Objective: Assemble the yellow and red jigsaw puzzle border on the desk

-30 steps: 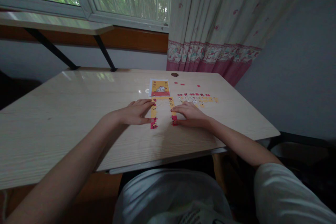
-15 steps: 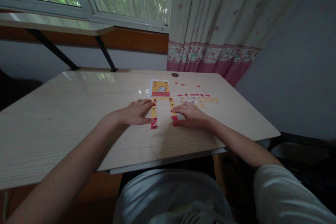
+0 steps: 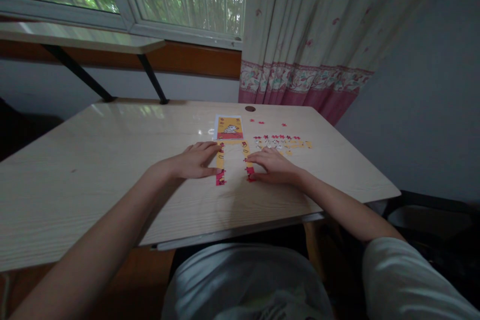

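A partly built jigsaw frame in yellow and pink lies on the pale wooden table (image 3: 93, 160). Its left strip (image 3: 220, 165) and right strip (image 3: 248, 160) run toward me, joined by a top strip. My left hand (image 3: 195, 161) lies flat with fingers stretched out, fingertips on the left strip. My right hand (image 3: 272, 166) rests flat against the right strip, fingers extended along it. A small picture card (image 3: 228, 127) with a yellow and red drawing sits just beyond the frame. Several loose pieces (image 3: 281, 141) are spread to the right of my right hand.
The table's front edge (image 3: 232, 230) is near my lap. A round cable hole (image 3: 250, 108) sits at the table's far edge. Behind are a window with a shelf (image 3: 82, 42) on black brackets and a flowered curtain (image 3: 307, 35) with a pink hem.
Both hands stay flat on the puzzle strips. The view has shifted down very slightly; nothing else moved.
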{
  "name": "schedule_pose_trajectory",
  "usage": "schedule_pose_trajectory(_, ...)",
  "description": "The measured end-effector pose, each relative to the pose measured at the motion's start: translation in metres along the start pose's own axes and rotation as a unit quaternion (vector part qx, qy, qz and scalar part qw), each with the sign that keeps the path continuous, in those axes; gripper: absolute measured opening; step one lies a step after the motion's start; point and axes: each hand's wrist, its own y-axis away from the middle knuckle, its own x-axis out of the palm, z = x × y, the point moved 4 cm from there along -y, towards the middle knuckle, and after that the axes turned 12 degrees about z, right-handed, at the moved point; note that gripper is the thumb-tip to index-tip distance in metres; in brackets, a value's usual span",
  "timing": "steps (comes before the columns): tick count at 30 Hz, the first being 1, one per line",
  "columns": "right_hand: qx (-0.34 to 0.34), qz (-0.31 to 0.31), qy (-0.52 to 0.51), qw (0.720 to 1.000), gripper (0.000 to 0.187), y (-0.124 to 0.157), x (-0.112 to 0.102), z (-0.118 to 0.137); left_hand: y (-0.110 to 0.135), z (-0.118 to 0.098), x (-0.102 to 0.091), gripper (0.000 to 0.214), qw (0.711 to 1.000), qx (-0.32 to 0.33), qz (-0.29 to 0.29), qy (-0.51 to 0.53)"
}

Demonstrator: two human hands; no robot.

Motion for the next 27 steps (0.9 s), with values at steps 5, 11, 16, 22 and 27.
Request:
schedule_pose_trajectory(5,-0.006,0.003,-0.002,1.000,0.053,0.000,0.001,0.000,-0.006,0.005,0.002,0.081,0.999,-0.001,-0.033,0.000)
schedule_pose_trajectory(11,0.003,-0.011,0.007,1.000,0.049,-0.009,-0.007,-0.003,-0.014,0.007,0.002,0.064,0.995,0.009,-0.094,0.002)
schedule_pose_trajectory(16,0.024,-0.002,0.068,0.997,0.051,-0.034,-0.020,-0.006,-0.023,-0.002,0.001,0.054,0.994,0.032,-0.105,-0.006)
schedule_pose_trajectory(22,0.057,0.026,0.098,0.993,0.050,-0.060,-0.017,-0.005,-0.028,-0.009,0.002,0.052,0.996,0.028,-0.087,-0.010)
schedule_pose_trajectory(27,0.058,0.031,0.070,0.995,0.053,-0.065,-0.010,-0.007,-0.029,-0.012,0.000,0.054,0.996,0.029,-0.085,0.002)
